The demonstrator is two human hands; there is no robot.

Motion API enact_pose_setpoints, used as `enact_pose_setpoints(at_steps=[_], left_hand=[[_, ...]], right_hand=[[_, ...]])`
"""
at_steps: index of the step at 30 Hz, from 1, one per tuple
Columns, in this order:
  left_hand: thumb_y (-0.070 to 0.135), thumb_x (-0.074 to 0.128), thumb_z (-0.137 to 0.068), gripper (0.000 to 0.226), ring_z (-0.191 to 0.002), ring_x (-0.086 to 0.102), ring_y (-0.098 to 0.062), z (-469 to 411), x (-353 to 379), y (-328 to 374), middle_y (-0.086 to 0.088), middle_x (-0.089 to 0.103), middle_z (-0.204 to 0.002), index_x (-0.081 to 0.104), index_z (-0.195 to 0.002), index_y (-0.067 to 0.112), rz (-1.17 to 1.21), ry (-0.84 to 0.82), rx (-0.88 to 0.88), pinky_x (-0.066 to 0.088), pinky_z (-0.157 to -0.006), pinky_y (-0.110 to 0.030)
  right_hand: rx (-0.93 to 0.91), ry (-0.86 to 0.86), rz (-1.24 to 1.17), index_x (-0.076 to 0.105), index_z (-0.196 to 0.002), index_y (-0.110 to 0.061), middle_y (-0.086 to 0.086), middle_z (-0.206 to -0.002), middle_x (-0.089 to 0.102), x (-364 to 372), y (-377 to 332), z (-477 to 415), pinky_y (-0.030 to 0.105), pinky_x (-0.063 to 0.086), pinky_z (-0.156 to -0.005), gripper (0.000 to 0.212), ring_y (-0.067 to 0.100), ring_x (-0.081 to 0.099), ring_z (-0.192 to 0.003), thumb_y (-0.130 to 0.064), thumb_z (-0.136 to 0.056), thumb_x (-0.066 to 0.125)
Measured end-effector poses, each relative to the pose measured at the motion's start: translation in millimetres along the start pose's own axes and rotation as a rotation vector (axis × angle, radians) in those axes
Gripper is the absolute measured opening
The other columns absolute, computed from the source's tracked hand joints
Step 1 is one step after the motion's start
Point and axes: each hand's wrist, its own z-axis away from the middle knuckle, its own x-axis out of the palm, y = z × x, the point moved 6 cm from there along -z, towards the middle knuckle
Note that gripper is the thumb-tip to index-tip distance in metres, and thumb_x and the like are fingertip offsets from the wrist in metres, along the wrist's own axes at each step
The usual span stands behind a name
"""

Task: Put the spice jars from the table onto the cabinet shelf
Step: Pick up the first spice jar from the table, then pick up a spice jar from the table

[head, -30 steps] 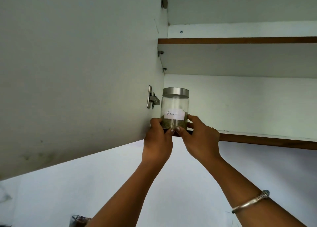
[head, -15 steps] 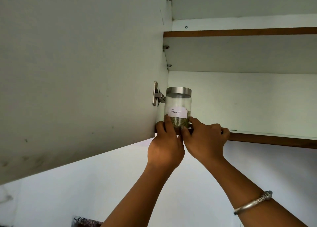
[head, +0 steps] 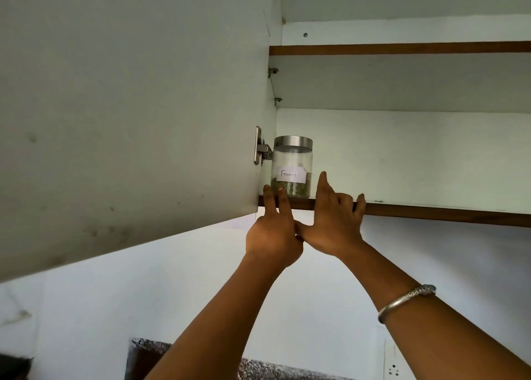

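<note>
A clear glass spice jar (head: 292, 164) with a steel lid and a white label reading "Fennel" stands upright at the left end of the lower cabinet shelf (head: 431, 211), close to the door hinge. My left hand (head: 273, 236) is raised just below and in front of it, two fingers stretched up against the jar's lower left. My right hand (head: 334, 221) is beside the jar on the right, index finger up, other fingers curled over the shelf's brown front edge. Neither hand wraps the jar.
The open white cabinet door (head: 129, 106) fills the left side, held by a metal hinge (head: 261, 149). A second shelf (head: 402, 48) runs above. A wall socket (head: 392, 371) and a dark speckled surface (head: 258, 368) sit low in view.
The jar went from being held in both hands at the shelf edge to standing on the shelf. Both hands have loosened, and their fingers have spread off it.
</note>
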Motion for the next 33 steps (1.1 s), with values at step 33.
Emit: enact_pose_setpoints(at_steps=[33], left_hand=[[0.028,0.076,-0.071,0.111,-0.141,0.015,-0.043,475.4,215.8,144.4,-0.021,-0.001,-0.156,-0.002,-0.150,0.020,0.276,-1.064,0.205,0.028,-0.112,-0.049]], right_hand=[[0.391,-0.890,-0.239,0.013,-0.147,-0.002,0.020,-0.148,0.033,87.8,177.4,524.0,0.037,0.025,-0.112,0.066,0.031,0.035,-0.135,-0.023,-0.095,0.048]])
